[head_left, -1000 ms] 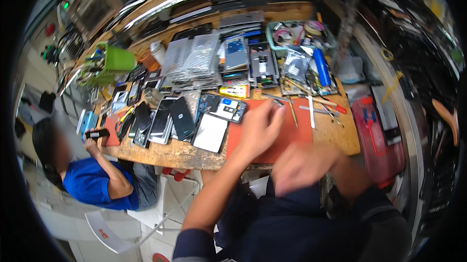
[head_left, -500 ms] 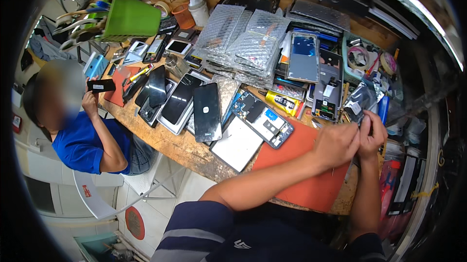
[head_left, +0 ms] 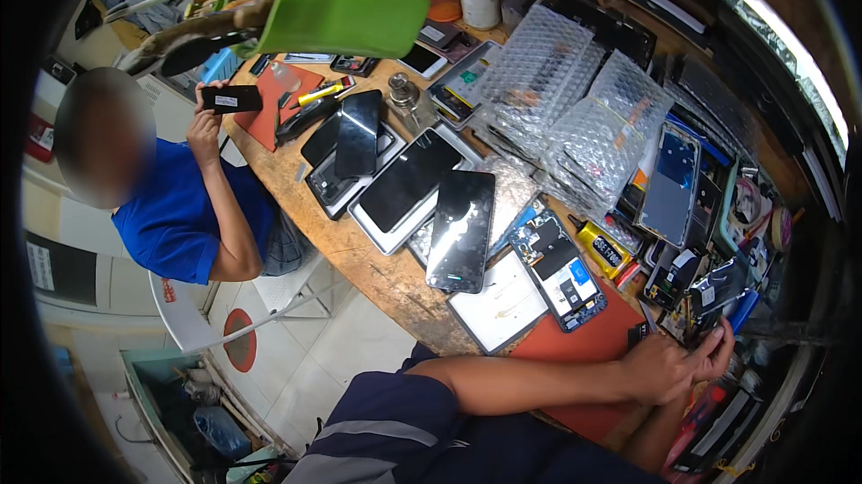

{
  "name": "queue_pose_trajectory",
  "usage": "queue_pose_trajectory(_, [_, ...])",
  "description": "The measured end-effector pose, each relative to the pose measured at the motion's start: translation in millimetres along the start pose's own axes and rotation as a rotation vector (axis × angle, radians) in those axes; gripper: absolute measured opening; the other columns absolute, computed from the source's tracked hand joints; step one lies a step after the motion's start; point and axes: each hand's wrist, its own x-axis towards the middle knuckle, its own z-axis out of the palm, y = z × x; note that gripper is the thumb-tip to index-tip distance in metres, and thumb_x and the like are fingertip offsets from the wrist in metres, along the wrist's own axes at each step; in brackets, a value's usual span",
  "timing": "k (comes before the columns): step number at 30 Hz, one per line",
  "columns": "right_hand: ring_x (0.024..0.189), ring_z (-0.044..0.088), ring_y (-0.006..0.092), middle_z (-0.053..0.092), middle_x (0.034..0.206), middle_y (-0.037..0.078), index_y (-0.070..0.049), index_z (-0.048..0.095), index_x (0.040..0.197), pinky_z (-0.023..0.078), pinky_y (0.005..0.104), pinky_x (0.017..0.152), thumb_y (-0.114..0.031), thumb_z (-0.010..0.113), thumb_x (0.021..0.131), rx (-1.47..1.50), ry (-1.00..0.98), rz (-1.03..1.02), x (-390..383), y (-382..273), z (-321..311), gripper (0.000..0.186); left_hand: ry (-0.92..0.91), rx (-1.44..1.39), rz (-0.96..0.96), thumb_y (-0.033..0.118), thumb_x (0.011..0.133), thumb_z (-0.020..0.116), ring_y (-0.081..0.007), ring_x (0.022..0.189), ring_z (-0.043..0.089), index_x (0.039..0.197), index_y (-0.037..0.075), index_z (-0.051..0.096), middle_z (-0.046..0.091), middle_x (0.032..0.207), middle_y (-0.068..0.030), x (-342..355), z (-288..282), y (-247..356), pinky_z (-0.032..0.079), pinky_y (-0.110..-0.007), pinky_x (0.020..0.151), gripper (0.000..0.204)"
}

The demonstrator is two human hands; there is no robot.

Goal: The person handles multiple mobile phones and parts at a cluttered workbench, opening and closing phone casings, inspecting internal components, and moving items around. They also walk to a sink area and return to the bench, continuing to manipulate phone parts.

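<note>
At the right side of the bench my two hands work close together. My left hand (head_left: 663,367) is closed, its fingertips meeting my right hand (head_left: 716,354), whose fingers are bent together beside a small dark piece. What lies between the fingers is too small and covered to make out. Just beyond them is a crumpled clear plastic bag (head_left: 721,286) with a labelled part inside. A small black piece (head_left: 638,334) lies by my left knuckles on the orange-red mat (head_left: 575,354). An opened phone (head_left: 558,273), its inner boards showing, rests partly on that mat.
Stacked bubble-wrapped packs (head_left: 602,125) stand behind. Left of the opened phone lie a black-screened phone (head_left: 461,231), boxed phones and a white pad (head_left: 498,304). A yellow tube (head_left: 603,249) is beyond. A green basket (head_left: 346,4) overhangs. At left, a seated person in blue (head_left: 193,206) holds a phone.
The whole view has swung left, so the bench things sit further right and lower. My hands stay together near the plastic bag; the small black piece by my left hand now shows.
</note>
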Motion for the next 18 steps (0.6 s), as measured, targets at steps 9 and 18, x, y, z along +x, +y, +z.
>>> queue_pose_trajectory(9, [0.076, 0.067, 0.0224, 0.073, 0.090, 0.015, 0.005, 0.071, 0.108, 0.053, 0.0326, 0.069, -0.005, 0.063, 0.097, -0.245, -0.263, -0.250, 22, -21, 21, 0.017, -0.121, 0.023, 0.153, 0.024, 0.080, 0.070, -0.0329, 0.073, 0.070, 0.094, -0.001, 0.068, 0.069, 0.081, -0.0177, -10, 25, -10, 0.055, -0.043, 0.065, 0.029])
queue_pose_trajectory(18, [0.063, 0.046, 0.0086, 0.058, 0.079, 0.001, -0.004, 0.053, 0.143, 0.040, 0.0253, 0.057, -0.007, 0.070, 0.092, -0.209, -0.379, -0.052, 14, -35, 31, 0.054, -0.176, 0.032, 0.060, 0.020, 0.084, 0.066, -0.0361, 0.070, 0.070, 0.083, 0.000, 0.065, 0.070, 0.078, -0.0189, -11, 18, -22, 0.055, -0.048, 0.065, 0.020])
